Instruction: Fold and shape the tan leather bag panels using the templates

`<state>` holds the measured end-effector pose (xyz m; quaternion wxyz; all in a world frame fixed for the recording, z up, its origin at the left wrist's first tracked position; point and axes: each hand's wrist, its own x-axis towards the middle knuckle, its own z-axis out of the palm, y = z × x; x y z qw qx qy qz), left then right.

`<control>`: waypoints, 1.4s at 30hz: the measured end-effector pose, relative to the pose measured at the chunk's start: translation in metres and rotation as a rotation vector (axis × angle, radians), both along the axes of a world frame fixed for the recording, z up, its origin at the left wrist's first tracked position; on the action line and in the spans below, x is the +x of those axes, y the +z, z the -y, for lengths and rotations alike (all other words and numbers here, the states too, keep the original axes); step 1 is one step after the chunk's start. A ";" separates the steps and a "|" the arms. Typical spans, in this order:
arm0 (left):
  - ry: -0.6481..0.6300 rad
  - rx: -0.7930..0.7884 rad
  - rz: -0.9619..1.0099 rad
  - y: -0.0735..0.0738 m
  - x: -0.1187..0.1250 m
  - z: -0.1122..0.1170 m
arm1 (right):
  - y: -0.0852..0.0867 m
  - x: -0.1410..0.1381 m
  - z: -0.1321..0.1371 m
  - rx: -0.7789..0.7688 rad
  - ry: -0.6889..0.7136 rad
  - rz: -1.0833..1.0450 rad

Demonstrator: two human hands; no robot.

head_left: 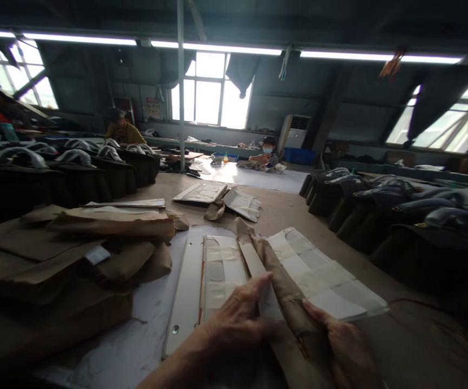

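Note:
A bag piece with white stiff panels lies on the table in front of me, joined by a folded strip of brown fabric (290, 286). My left hand (237, 313) is closed at the edge of a narrow white strip (253, 259) beside the fabric; its fingertips are partly blurred. On the other side, my right hand (345, 340) grips the fabric near a zipper, thumb on top, other fingers mostly hidden. The left panel (223, 270) carries pale tape and a board with metal snaps. Beyond the right hand rests the right taped panel (323, 270).
A heap of brown fabric pieces (75, 259) lies at left. Farther ahead sits another panelled piece (201, 192). Dark bags with wrapped handles stand in rows at left (75, 175) and right (412, 227). Co-workers sit beyond, and a pole (181, 108) rises mid-table.

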<state>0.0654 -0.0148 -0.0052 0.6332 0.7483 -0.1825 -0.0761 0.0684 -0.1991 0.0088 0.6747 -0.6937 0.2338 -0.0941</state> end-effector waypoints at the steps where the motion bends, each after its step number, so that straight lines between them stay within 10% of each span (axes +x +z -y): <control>1: -0.002 0.107 0.074 -0.001 -0.003 0.000 | 0.001 0.000 -0.001 -0.003 0.002 -0.040; 7: 0.049 0.204 0.374 -0.003 0.006 0.007 | -0.008 -0.001 0.000 0.022 0.018 -0.093; 11: 0.181 0.065 0.219 0.008 0.016 0.010 | -0.014 -0.012 -0.005 -0.192 0.109 0.015; 19: 0.703 0.247 0.448 -0.003 0.021 0.006 | -0.035 -0.018 -0.020 -0.280 0.014 0.372; 26: 0.410 0.423 0.654 -0.003 0.017 0.009 | -0.036 -0.014 -0.013 -0.177 0.109 0.371; 42: 0.337 0.469 0.713 0.003 0.013 0.009 | -0.023 -0.018 -0.022 0.232 0.162 0.278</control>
